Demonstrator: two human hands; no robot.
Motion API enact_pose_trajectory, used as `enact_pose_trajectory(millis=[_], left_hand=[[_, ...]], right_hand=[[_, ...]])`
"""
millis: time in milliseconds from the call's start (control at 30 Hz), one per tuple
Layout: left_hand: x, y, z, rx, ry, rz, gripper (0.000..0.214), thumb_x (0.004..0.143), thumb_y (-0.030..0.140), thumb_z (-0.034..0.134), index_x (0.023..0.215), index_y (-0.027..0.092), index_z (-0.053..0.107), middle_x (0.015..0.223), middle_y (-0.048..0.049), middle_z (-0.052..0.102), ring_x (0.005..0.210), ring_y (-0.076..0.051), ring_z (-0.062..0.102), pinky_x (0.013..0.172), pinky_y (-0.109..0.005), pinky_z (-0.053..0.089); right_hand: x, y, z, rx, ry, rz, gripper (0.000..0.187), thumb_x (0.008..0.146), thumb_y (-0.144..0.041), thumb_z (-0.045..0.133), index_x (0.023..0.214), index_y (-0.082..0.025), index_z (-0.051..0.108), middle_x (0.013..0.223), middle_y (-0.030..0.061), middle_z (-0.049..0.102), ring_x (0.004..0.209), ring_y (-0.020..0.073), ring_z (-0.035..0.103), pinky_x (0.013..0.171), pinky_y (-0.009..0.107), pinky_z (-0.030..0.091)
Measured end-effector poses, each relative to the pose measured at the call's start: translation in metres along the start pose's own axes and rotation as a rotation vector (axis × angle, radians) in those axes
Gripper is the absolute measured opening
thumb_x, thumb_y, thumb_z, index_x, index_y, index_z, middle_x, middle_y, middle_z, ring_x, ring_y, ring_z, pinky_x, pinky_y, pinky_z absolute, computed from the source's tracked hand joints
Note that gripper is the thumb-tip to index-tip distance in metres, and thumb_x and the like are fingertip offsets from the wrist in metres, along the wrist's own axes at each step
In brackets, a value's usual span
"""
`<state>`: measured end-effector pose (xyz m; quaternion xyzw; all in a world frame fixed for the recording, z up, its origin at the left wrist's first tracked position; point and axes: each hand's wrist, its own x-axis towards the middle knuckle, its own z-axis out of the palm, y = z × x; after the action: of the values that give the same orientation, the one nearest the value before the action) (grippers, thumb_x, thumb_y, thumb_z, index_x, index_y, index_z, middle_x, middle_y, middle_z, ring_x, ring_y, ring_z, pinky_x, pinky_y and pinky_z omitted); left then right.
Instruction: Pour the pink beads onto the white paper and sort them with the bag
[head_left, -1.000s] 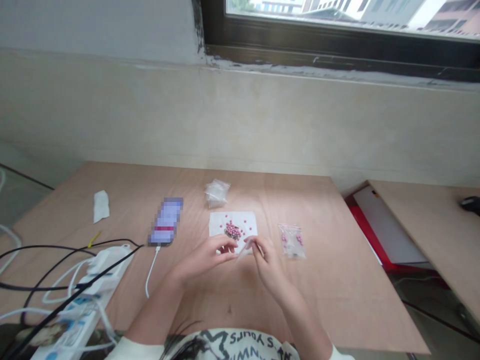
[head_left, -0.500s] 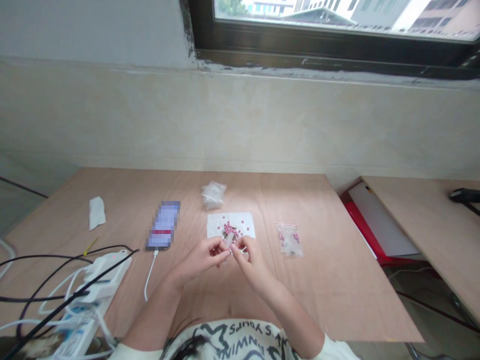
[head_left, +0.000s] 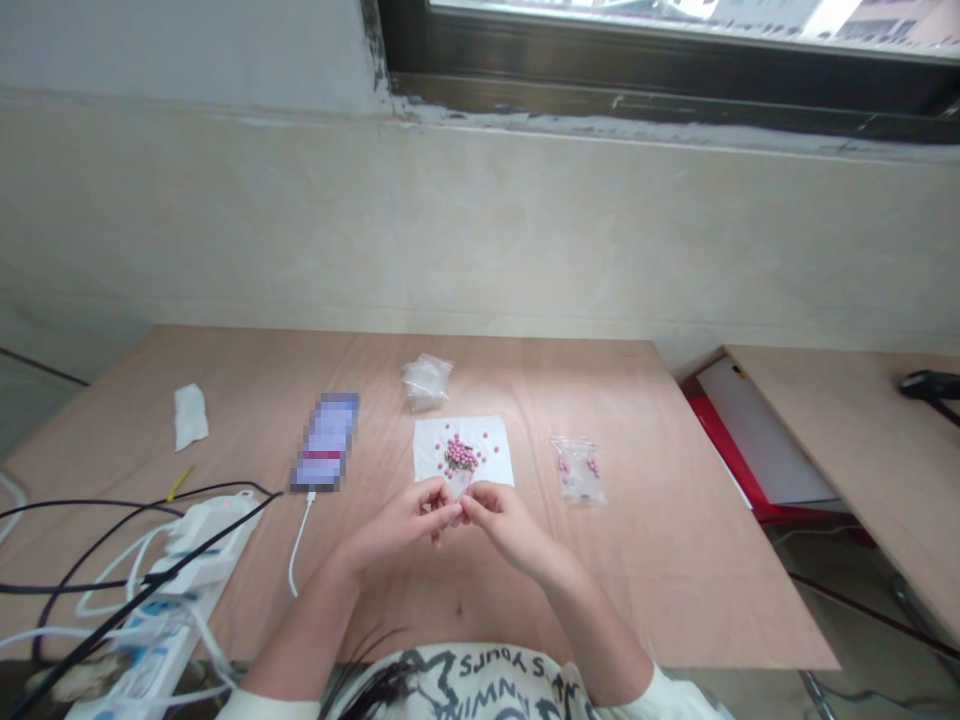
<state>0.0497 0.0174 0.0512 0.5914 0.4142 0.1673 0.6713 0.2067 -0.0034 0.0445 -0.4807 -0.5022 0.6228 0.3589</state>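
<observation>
Head view looks down on a plywood desk (head_left: 675, 560). The left hand (head_left: 397, 520) and right hand (head_left: 510, 525) are together at the middle of the desk, their fingertips (head_left: 450, 513) meeting and pinching a small translucent piece (head_left: 460, 487), too small to identify, at the lower edge of a white paper sheet (head_left: 495, 470). Pink beads (head_left: 459, 455) lie clumped and scattered on the sheet. Just right of it sits a zip bag of pink beads (head_left: 577, 470); behind it lies a crumpled clear plastic bag (head_left: 426, 382). Toward the desk's left edge are a phone (head_left: 326, 442) on a white cable (head_left: 300, 545), a tissue (head_left: 190, 416) and a power strip (head_left: 172, 590).
</observation>
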Motion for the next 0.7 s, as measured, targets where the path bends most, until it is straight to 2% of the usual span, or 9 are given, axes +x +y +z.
enact_pose_trajectory(millis=[167,267,400,500,567,700], left_hand=[[-0.001,0.003,0.003,0.004,-0.037,0.000,0.024,0.077,0.038,0.045,0.069,0.015,0.047,0.065,0.0034,0.046,0.051,-0.007,0.047,0.048,-0.019,0.041],[0.001,0.003,0.003,0.024,0.002,-0.014,0.023,0.076,0.035,0.045,0.066,0.015,0.046,0.059,0.0042,0.045,0.046,-0.006,0.043,0.042,-0.017,0.037],[0.006,0.003,-0.002,0.155,0.262,0.025,0.017,0.072,0.025,0.044,0.058,0.017,0.040,0.051,0.0074,0.036,0.040,-0.005,0.035,0.037,-0.015,0.027],[0.010,0.004,-0.005,0.289,0.418,0.097,0.015,0.068,0.019,0.044,0.055,0.017,0.037,0.051,0.0074,0.032,0.045,-0.006,0.034,0.041,-0.017,0.026],[0.011,0.006,-0.003,0.369,0.421,0.140,0.014,0.067,0.016,0.044,0.054,0.017,0.038,0.052,0.0067,0.034,0.048,-0.006,0.035,0.045,-0.018,0.027],[0.010,0.012,0.011,0.415,0.323,0.193,0.014,0.070,0.016,0.041,0.056,0.017,0.040,0.054,0.0057,0.037,0.050,-0.007,0.036,0.047,-0.019,0.028]], right_hand=[[-0.002,0.000,0.002,0.044,0.011,0.016,0.024,0.071,-0.033,0.052,0.055,-0.015,0.052,0.054,-0.0014,0.055,0.055,0.0112,0.051,0.055,0.023,0.039],[-0.001,-0.001,0.003,0.046,0.003,0.024,0.020,0.071,-0.027,0.051,0.056,-0.015,0.054,0.054,-0.0005,0.058,0.055,0.0114,0.052,0.055,0.023,0.040],[0.003,-0.008,0.001,-0.105,0.160,0.097,0.021,0.065,-0.012,0.046,0.045,-0.015,0.050,0.045,-0.0015,0.053,0.044,0.0092,0.047,0.046,0.020,0.035],[0.006,-0.011,-0.002,-0.228,0.286,0.135,0.023,0.063,-0.011,0.044,0.040,-0.016,0.045,0.039,-0.0027,0.047,0.039,0.0081,0.042,0.042,0.019,0.030],[0.008,-0.010,-0.001,-0.247,0.298,0.126,0.022,0.064,-0.013,0.044,0.042,-0.016,0.045,0.040,-0.0025,0.047,0.039,0.0080,0.042,0.040,0.019,0.029],[0.013,0.001,0.006,-0.123,0.206,0.112,0.005,0.065,-0.018,0.048,0.061,-0.016,0.052,0.051,-0.0031,0.051,0.040,0.0080,0.046,0.035,0.017,0.031]])
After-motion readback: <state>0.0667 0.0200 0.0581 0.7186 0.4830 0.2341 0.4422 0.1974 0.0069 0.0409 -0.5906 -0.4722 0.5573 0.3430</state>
